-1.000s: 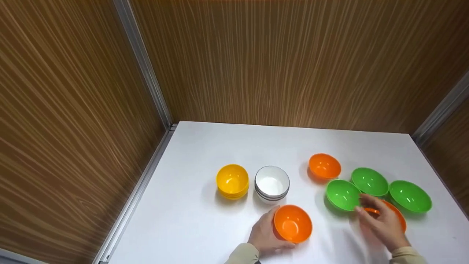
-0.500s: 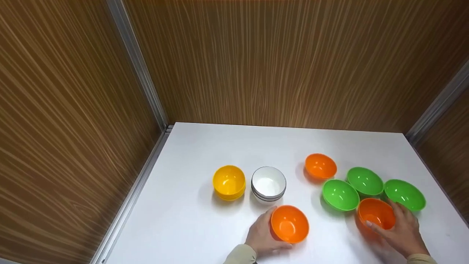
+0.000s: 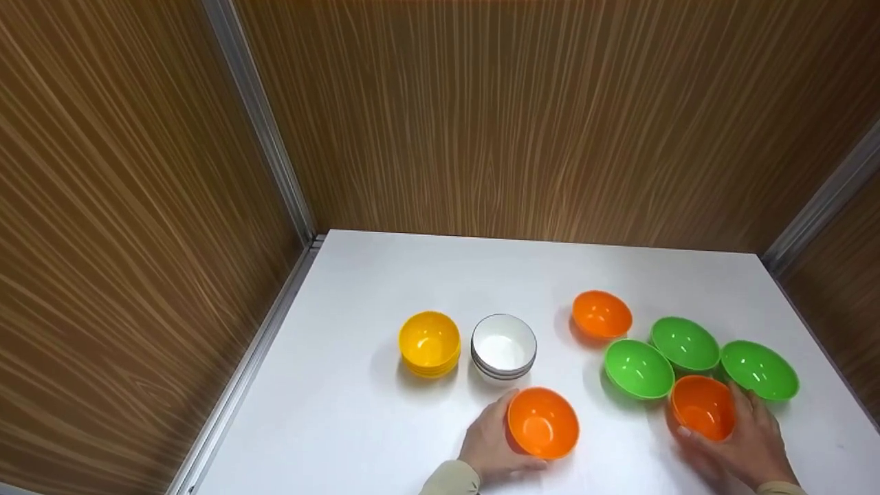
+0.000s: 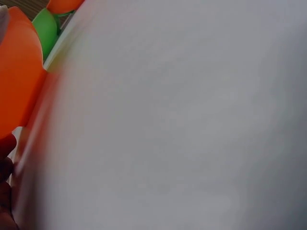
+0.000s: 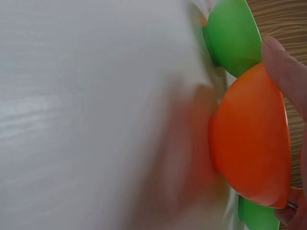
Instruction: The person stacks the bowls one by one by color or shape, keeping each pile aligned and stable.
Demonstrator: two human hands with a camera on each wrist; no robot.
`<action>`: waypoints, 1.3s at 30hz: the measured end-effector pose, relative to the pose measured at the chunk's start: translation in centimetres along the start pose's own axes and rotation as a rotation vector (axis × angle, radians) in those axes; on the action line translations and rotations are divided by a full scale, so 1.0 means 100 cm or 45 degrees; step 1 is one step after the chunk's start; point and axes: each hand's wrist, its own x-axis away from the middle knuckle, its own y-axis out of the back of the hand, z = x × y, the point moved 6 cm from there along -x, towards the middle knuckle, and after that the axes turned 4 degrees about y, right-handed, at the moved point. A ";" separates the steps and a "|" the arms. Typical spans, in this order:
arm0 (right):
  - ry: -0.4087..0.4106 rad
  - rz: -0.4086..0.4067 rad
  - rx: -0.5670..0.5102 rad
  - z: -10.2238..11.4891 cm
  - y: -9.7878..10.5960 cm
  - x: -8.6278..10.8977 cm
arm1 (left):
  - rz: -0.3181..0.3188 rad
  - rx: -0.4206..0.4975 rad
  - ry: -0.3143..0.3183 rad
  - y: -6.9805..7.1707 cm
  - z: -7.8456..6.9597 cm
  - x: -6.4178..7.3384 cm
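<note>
My left hand [image 3: 489, 440] grips an orange bowl [image 3: 543, 423] from its left side, near the front of the white table. In the left wrist view that bowl's outer wall [image 4: 17, 72] fills the left edge. At the right, my right hand [image 3: 753, 440] holds a second orange bowl [image 3: 702, 407], thumb at the near rim and fingers on the far right side. The right wrist view shows this bowl's outside [image 5: 252, 139] tilted beside the thumb. Three green bowls stand close around it: a left one [image 3: 639, 369], a middle one [image 3: 685, 344] and a right one [image 3: 760, 370].
A third orange bowl [image 3: 602, 315] stands behind the green ones. Left of centre are a stack of yellow bowls [image 3: 430, 344] and a stack of white bowls [image 3: 504, 347] with dark rims. Wood-grain panels [image 3: 515, 124] enclose the table's [image 3: 344, 426] back and sides.
My right hand has come over the right orange bowl and taken hold of it, and the bowl now leans slightly. The left hand keeps its bowl in place.
</note>
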 end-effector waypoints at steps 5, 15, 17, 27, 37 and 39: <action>0.010 -0.002 -0.004 0.000 -0.004 -0.002 | -0.022 -0.012 -0.034 0.001 -0.001 0.000; -0.052 0.078 -0.050 -0.001 -0.009 -0.003 | -0.034 -0.035 -0.061 0.001 -0.001 0.001; -0.066 0.085 -0.067 -0.002 -0.010 -0.003 | -0.034 -0.032 -0.062 0.001 -0.001 0.001; -0.097 0.086 -0.100 -0.001 -0.009 -0.001 | -0.008 -0.005 0.005 -0.001 0.003 0.000; -0.047 -0.001 -0.084 0.010 0.010 0.000 | -0.022 -0.012 -0.030 0.000 0.001 -0.001; -0.019 -0.045 -0.097 0.014 0.016 -0.001 | -0.013 -0.007 -0.019 0.000 0.001 0.000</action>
